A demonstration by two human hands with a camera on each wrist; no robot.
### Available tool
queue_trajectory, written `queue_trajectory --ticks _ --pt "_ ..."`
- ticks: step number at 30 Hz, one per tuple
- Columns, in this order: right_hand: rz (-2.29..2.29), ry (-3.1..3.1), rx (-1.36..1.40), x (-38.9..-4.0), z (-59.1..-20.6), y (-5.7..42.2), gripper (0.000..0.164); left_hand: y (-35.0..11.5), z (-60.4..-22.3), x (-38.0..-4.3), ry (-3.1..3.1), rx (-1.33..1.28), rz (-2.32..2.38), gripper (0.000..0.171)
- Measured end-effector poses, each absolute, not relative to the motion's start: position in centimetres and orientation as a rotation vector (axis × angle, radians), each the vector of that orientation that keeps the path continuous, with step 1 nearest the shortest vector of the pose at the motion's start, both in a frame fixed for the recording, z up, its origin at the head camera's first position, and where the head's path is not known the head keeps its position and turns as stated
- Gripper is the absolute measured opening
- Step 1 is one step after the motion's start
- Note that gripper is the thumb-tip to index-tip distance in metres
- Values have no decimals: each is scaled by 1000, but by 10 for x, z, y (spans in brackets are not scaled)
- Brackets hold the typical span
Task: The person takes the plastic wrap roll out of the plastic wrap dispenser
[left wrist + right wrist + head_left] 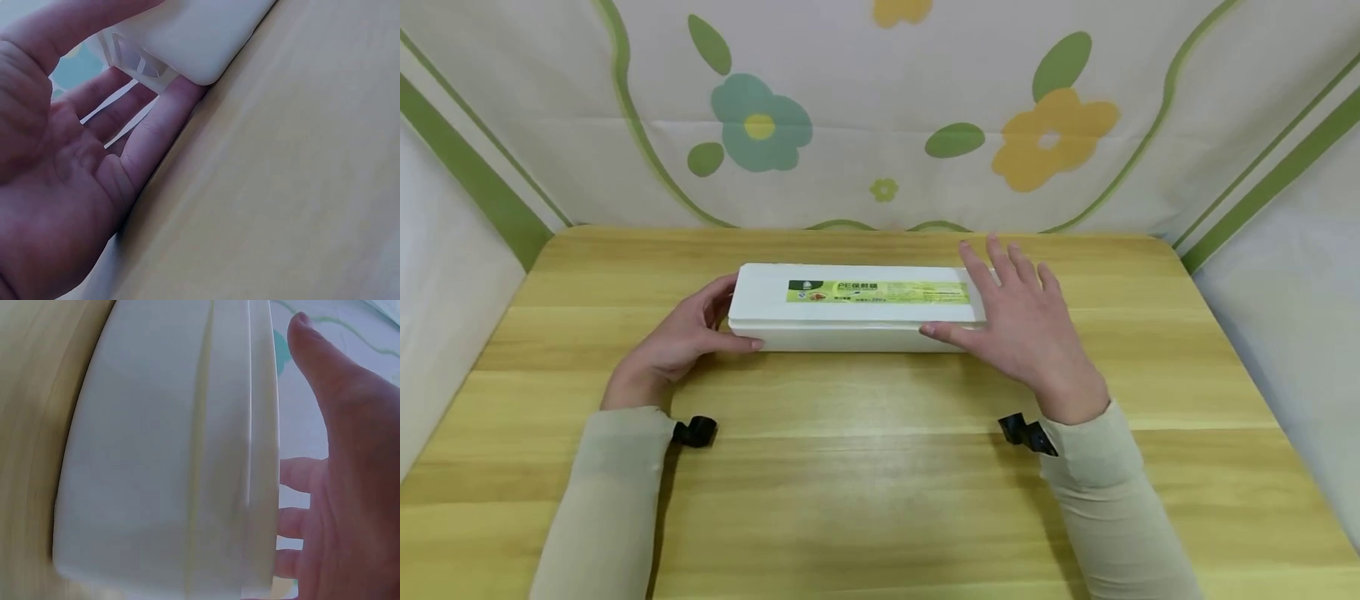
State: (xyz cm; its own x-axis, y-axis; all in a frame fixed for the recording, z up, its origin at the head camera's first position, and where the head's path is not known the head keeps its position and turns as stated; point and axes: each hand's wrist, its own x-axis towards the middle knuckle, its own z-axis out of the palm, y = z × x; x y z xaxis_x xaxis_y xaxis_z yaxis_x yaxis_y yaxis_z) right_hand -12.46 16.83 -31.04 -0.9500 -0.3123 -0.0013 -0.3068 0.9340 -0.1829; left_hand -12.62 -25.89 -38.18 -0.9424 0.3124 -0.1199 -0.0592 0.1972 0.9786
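A long white cling film box (857, 337) with a yellow-green label lies on the wooden table, lid down on top. At its left end my left hand (681, 333) holds it, thumb along the front side and the other fingers round the end and back. In the left wrist view, the fingers (153, 134) reach along the table against the end of the box (194, 44). My right hand (1022, 321) is spread over the right end, fingers straight. The right wrist view shows a gap between its thumb (319, 353) and the lid (262, 456).
Behind the table (865, 467) hangs a pale cloth (865, 108) printed with flowers and leaves. Pale cloth walls stand at both sides. A black strap piece (696, 431) sticks out from the left sleeve, another (1028, 433) from the right.
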Motion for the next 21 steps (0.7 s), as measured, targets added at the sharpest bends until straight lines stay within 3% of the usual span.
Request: queue_trajectory --ticks 12,21 --pt "-249 3037 -842 -132 -307 103 110 -256 -383 -125 2168 188 1799 103" --pt "-108 3054 -823 -134 -310 53 109 -253 -385 -127 2169 191 1798 103"
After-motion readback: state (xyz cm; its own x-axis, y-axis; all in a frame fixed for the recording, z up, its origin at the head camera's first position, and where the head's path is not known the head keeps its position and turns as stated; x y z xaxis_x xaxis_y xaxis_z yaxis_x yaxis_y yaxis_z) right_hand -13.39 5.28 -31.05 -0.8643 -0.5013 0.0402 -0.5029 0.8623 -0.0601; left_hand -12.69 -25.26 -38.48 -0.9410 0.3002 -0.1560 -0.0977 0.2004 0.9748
